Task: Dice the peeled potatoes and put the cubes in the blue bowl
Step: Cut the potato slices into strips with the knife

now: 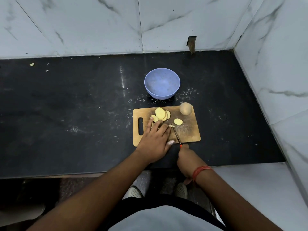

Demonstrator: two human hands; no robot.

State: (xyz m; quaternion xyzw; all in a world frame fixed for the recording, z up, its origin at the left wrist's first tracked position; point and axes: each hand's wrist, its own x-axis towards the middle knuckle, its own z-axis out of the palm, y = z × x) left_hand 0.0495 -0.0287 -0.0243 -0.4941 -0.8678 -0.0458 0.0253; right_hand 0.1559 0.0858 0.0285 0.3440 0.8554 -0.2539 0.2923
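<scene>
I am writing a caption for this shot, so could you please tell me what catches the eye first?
The wooden cutting board with pale potato slices, where the left hand steadies pieces and the right hand holds a knife. Just behind it sits the blue bowl.

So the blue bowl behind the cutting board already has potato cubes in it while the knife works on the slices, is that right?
Not quite. In the head view the blue bowl behind the cutting board holds no potato cubes. The rest stands: the right hand works the knife on the slices.
</scene>
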